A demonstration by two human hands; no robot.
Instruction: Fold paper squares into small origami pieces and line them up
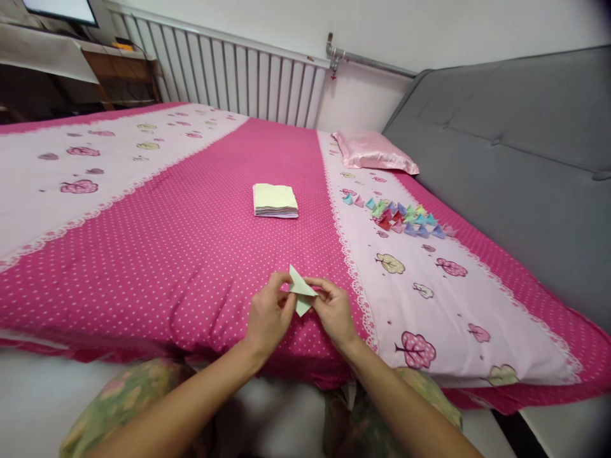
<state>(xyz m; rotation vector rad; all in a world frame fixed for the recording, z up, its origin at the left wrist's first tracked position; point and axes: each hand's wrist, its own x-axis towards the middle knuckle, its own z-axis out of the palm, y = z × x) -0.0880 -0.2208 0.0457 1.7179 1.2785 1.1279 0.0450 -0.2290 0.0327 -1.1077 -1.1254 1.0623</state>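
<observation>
Plainly pinched between both hands: a pale green paper [301, 289], partly folded, with one point up and away, another toward the right hand [333, 310] and a third down toward the lap. Gripped at its left edge by the left hand [272, 306], thumb on the near side and fingertips farther back, likely to stop the layers from slipping. Gripped at its right corner by the right hand, thumb and finger close together, perhaps for fine control of that small tip. Cannot tell the lie of the folds behind the fingers. Held low over the near part of the bed [191, 261], centred before the body, presumably for a clear view and equal reach from both sides.

Straight ahead of the hands, slightly toward the left hand's side and well apart from the paper: a squared stack [275, 196], pale yellow on top, flat on the dotted pink strip. Probably set there for an easy forward reach, clear of both forearms. Beyond and to the right of the right hand: many small folded pieces [398, 217] in loose rows, mixed in colour, on the pale strip. Likely grouped off to that side to avoid crushing by the arms. Past those, beside the grey headboard [501, 146]: a pink pillow [375, 151], seemingly out of the hands' way.
</observation>
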